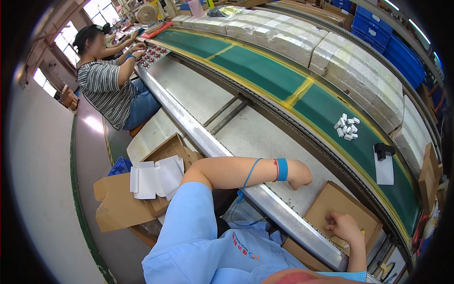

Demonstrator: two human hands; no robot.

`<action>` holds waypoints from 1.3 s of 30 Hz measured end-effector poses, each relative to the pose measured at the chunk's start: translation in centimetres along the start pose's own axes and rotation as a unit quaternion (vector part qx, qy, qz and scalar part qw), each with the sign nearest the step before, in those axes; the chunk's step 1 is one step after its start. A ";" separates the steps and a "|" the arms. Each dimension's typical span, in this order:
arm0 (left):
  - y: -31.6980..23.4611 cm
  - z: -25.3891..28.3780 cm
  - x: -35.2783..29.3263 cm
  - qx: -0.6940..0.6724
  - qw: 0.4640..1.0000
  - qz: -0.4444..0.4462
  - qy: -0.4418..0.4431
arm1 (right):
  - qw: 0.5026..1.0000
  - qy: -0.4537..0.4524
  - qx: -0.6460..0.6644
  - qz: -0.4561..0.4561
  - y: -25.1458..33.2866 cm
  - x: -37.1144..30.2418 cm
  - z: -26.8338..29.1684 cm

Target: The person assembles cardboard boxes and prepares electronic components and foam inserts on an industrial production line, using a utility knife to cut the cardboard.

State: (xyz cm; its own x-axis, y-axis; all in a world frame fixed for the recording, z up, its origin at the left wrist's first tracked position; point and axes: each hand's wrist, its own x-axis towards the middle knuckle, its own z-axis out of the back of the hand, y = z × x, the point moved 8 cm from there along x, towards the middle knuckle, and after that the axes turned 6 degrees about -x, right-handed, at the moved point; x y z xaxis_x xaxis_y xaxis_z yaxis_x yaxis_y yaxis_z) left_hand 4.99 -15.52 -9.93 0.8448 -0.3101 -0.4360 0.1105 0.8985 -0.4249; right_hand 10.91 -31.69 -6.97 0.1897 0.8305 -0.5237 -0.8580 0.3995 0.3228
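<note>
My left hand (pixel 300 174) reaches across the metal rail and hangs over the grey metal surface (pixel 265 137), its fingers curled downward. What those fingers hold, if anything, is hidden. A blue wrist strap (pixel 282 169) with a thin blue cord sits on that wrist. To the right, my right hand (pixel 344 227) is over a shallow open cardboard box (pixel 326 202). Its fingers are bent and somewhat apart, with nothing visible between them. A small yellowish item (pixel 339 242) lies in the box beside this hand.
Beyond the metal surface runs a green conveyor belt (pixel 265 71), carrying small white blocks (pixel 347 127) and a black part (pixel 384 151) on a white sheet. White foam blocks (pixel 364 78) line its far side. Left are an open carton (pixel 116 199) and a seated co-worker (pixel 106 85) handling red parts.
</note>
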 end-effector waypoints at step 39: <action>0.4 0.3 0.1 -0.032 0.999 -0.005 -0.004 | 1.000 -0.008 0.016 0.008 0.1 -0.4 0.5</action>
State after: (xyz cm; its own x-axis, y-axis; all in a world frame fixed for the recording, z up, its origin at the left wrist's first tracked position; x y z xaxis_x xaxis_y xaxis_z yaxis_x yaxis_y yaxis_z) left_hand 5.29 -15.11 -9.87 0.8479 -0.3163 -0.4256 0.0852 0.8734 -0.4794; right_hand 11.01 -31.76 -6.30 0.1837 0.8434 -0.5049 -0.8458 0.3973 0.3560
